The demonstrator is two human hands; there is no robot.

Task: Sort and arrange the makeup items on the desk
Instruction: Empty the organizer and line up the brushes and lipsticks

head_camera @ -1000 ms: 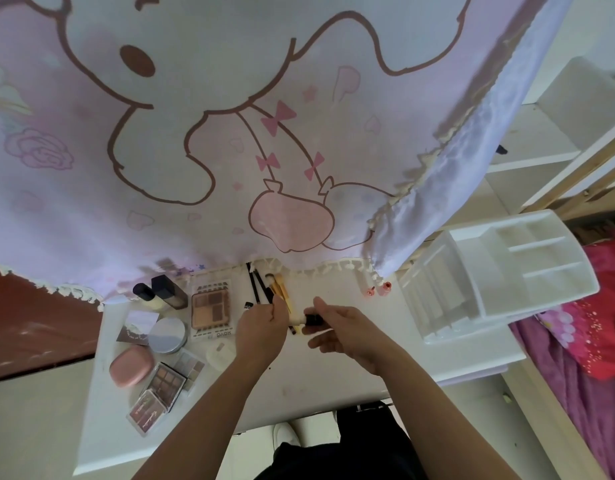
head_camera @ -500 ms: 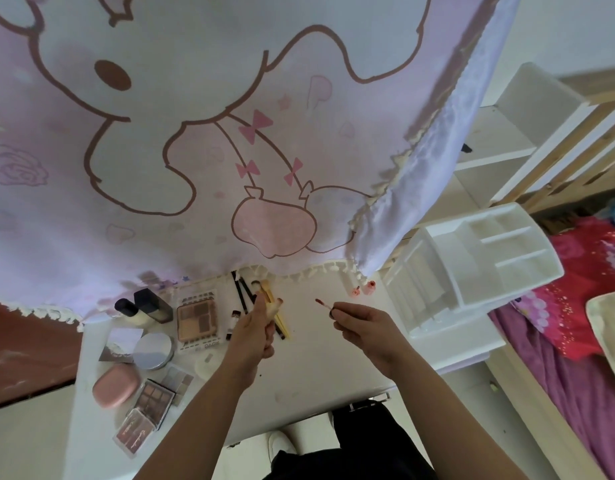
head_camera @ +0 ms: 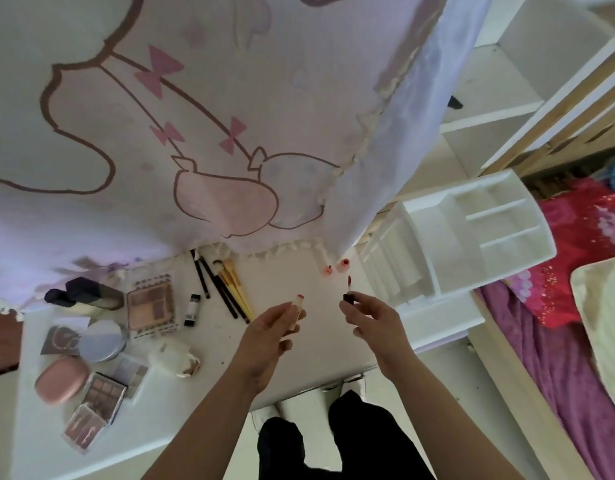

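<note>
- A lip gloss tube [head_camera: 296, 312], pale with a red mouth, sits just below the middle of the frame, gripped upright in the left hand [head_camera: 268, 336], whose fingers are curled tight around its body
- The right hand [head_camera: 372, 318], just to the right and apart from the left, pinches the dark cap of the applicator wand [head_camera: 348, 292]; the red tip points up
- Both are held above the bare middle of the white bench [head_camera: 320, 327]
- Beyond them, at the hem of the hanging cloth, two small red-topped items [head_camera: 335, 266] stand side by side; too small to tell what they are
- Left of the hands a bundle of makeup brushes [head_camera: 226, 285], dark and yellow-handled, lies fanned on the bench, with a small white tube [head_camera: 191, 310] beside it
- Further left lies an open eyeshadow palette [head_camera: 150, 304], then two dark-capped bottles [head_camera: 81, 296] lying on their sides
- At lower left are a round silver compact [head_camera: 100, 341], a pink case [head_camera: 61, 378], more small palettes [head_camera: 101, 398] and a white puff [head_camera: 171, 356]
- A white organizer [head_camera: 465, 233] with open compartments stands at right of the frame on the bench edge, near the right hand
- A pink cartoon-print curtain [head_camera: 195, 116] fills the upper frame; a bed [head_camera: 559, 323] with red and purple covers lies far right
</note>
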